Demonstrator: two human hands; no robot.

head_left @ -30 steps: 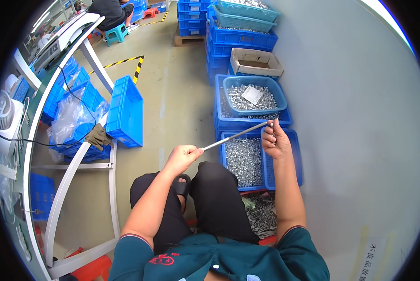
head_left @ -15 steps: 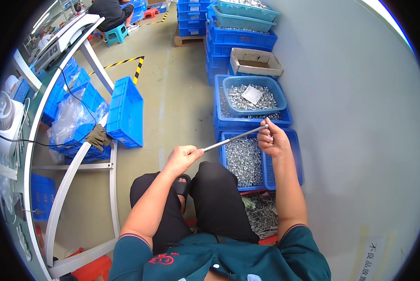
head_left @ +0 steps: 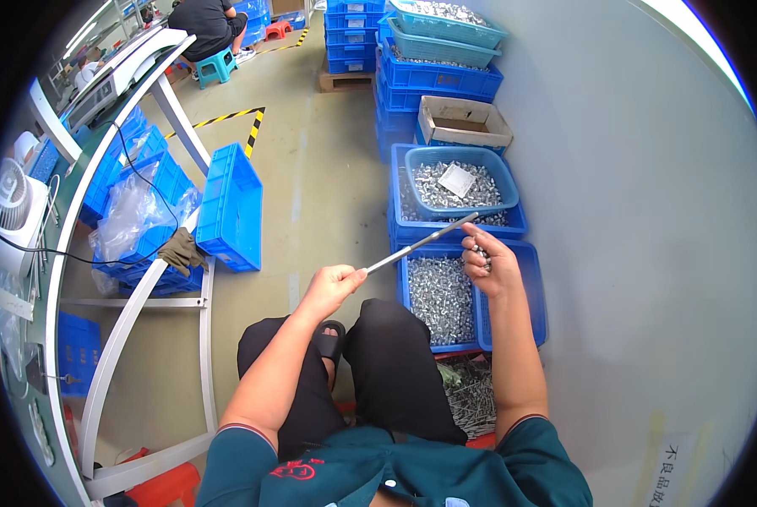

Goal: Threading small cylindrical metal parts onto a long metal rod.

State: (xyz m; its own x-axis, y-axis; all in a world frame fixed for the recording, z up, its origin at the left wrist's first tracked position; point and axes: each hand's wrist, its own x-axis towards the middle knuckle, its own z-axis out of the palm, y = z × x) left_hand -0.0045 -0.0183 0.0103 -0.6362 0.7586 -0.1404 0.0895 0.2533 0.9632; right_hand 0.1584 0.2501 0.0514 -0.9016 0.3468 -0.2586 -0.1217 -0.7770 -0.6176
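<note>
My left hand [head_left: 331, 289] is closed around the near end of a thin metal rod [head_left: 421, 244], which slants up to the right. The rod's far end is free, just above the fingertips of my right hand [head_left: 498, 272]. Curled fingers of that hand hold several small metal fittings [head_left: 481, 252]; their exact kind is too small to make out. Below the rod, a blue bin [head_left: 401, 291] is filled with similar small silver fittings [head_left: 440, 300]. Beside it, under my right forearm, stands another blue bin [head_left: 532, 296].
A light-blue basket [head_left: 510, 182] of fittings sits behind, with a cardboard box [head_left: 465, 122] and stacked crates [head_left: 442, 78] farther back. Long metal pieces [head_left: 474, 406] lie low by my right leg. A workbench frame [head_left: 205, 355] and an upright blue crate [head_left: 231, 207] stand left.
My right hand has come off the rod's far end and sits slightly lower, its fingers still curled around fittings. The rod's tip is now exposed. My left hand keeps its grip.
</note>
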